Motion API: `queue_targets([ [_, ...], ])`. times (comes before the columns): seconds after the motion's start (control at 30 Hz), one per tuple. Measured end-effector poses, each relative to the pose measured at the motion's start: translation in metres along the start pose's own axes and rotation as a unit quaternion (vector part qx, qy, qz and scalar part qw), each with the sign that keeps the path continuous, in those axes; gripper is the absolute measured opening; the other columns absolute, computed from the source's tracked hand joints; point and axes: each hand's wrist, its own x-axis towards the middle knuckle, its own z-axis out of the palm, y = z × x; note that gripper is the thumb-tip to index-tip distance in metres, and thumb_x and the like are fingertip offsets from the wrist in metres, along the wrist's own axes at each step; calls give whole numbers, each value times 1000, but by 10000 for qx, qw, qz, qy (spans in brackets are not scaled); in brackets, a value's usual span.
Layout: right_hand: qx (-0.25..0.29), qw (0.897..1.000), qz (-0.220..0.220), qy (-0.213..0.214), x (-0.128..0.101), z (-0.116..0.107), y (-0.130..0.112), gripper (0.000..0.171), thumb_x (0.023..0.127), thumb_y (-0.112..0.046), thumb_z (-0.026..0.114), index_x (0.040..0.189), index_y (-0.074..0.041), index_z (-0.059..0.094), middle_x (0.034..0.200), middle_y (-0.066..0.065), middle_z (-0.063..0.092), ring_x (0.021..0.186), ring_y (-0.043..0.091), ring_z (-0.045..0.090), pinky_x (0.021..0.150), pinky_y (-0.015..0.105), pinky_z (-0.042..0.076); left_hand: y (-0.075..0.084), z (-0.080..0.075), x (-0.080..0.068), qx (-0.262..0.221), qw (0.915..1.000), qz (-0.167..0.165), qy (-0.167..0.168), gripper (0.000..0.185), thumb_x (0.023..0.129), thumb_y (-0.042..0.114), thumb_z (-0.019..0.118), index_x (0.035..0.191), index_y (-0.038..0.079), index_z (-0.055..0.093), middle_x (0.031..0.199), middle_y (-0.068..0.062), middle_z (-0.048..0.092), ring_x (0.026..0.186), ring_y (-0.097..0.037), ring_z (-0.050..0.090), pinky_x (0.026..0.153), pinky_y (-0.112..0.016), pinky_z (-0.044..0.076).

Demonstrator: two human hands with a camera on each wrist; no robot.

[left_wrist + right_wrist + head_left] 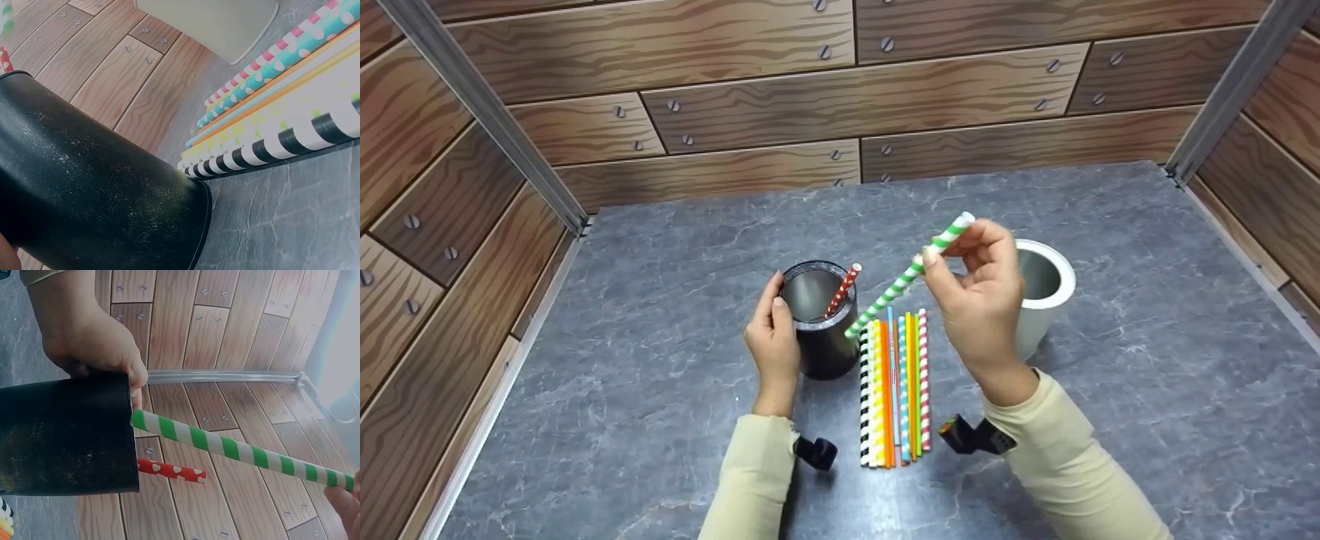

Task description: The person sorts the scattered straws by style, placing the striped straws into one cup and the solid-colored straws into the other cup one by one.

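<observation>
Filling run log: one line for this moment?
left hand holds black cup | right hand pinches green striped straw | straw near rim

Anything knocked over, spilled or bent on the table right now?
Nothing stands out. Black cup and white cup stand upright, the loose straws lie in a tidy row, and the green striped straw looks straight.

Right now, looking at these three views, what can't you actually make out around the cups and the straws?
- Lower part of the red straw: hidden in every view by the black cup wall.
- Inside of the white cup: head view, mostly blocked by the right hand.
- Far end of the green striped straw: right wrist view, cut by the frame edge.
- Left hand: left wrist view shows only a sliver at the corner.
</observation>
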Motion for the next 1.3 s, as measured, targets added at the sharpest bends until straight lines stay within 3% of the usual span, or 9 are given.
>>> queue_targets([
  [0.27, 572, 9983, -126, 34, -7, 4, 7, 31, 74, 17, 55, 97, -1, 44, 86, 8, 51, 79, 17, 56, 69, 26, 56, 0, -1, -1, 27, 10000, 31, 32, 31, 92, 1, 45, 120, -3, 59, 120, -15, 62, 115, -24, 56, 98, -29, 44],
  [0.73, 592, 9978, -293, 59, -19, 10, 28, 34, 74, 19, 51, 99, -2, 43, 87, 5, 53, 80, 15, 59, 71, 28, 57, -1, 0, 0, 18, 10000, 0, -19, 32, 92, 0, 45, 121, -4, 59, 120, -16, 61, 116, -24, 55, 99, -29, 43],
  [0.87, 416, 9984, -392, -34, -23, 12, 33, 32, 73, 19, 53, 98, 0, 43, 87, 3, 54, 79, 14, 60, 68, 25, 56, -1, 0, 0, 63, 10000, 20, 13, 32, 92, 0, 45, 120, -3, 59, 120, -16, 61, 115, -24, 55, 99, -28, 44],
  [1.1, -89, 9987, -424, -257, -32, 17, 44, 28, 75, 17, 54, 96, 16, 36, 89, -2, 56, 80, 10, 60, 62, 22, 55, -1, 0, 1, 55, 10000, 39, -11, 32, 92, 1, 45, 120, -4, 59, 119, -16, 61, 115, -24, 55, 98, -28, 44],
  [1.3, -531, 9967, -324, -514, -40, 19, 58, 25, 75, 16, 56, 93, 13, 40, 88, -1, 57, 78, 9, 60, 62, 21, 55, -1, -1, 0, 68, 10000, -5, -3, 32, 92, 0, 44, 120, -4, 59, 120, -16, 61, 116, -24, 55, 99, -28, 44],
])
